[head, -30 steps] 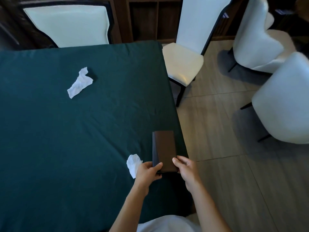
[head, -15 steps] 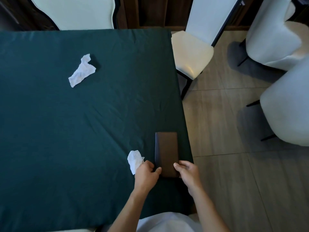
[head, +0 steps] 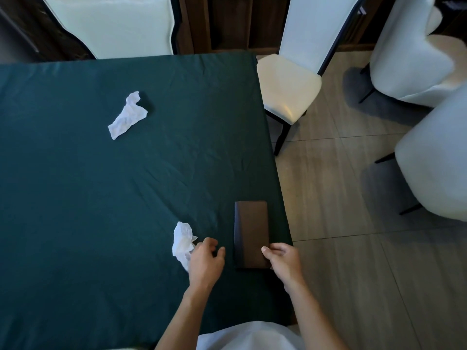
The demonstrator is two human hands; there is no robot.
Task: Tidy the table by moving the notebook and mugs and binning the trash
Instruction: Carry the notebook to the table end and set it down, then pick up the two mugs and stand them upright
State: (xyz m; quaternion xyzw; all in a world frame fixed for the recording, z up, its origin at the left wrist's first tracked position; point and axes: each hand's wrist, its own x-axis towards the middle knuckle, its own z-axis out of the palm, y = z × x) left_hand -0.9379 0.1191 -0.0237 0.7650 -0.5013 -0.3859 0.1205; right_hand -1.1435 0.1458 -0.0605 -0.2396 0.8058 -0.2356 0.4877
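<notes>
A brown notebook [head: 251,231] lies flat on the dark green tablecloth [head: 101,198], close to the table's right edge. My right hand [head: 284,261] grips its near right corner, thumb on the cover. My left hand [head: 206,261] is off the notebook, just left of it, fingers loosely apart and holding nothing. A crumpled white tissue [head: 182,239] lies right beside my left hand's knuckles. A second crumpled tissue [head: 127,116] lies farther back on the left. No mugs or bin are in view.
A white chair [head: 288,84] stands by the table's far right corner, another white chair back [head: 113,24] behind the far edge. Two padded white chairs [head: 434,152] stand on the tiled floor at right.
The notebook has been lowered flat onto the cloth. My left hand has let go of it and shifted left toward the near tissue. My right hand stays at the corner.
</notes>
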